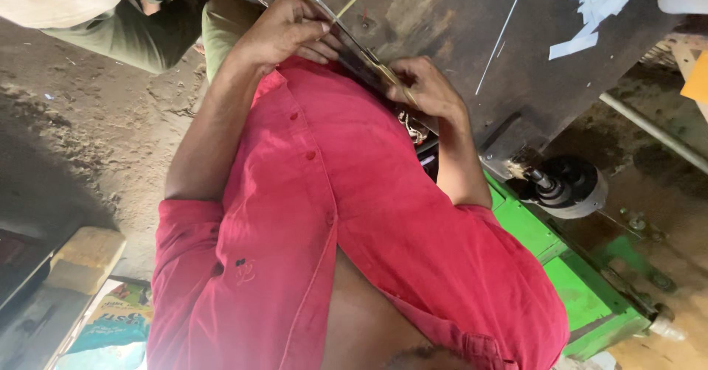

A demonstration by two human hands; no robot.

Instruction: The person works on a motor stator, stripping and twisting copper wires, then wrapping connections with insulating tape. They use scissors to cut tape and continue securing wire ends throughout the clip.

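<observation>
Red shirt fills the foreground, both forearms reaching up to a dark worktable. Left hand and right hand, fingers curled, grip a thin bamboo strip against a flat metal blade at the table edge.

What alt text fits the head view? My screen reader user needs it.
Both hands, left and right, press a thin strip against a dark worktable. A red shirt fills the view; a green machine frame stands alongside.
</observation>
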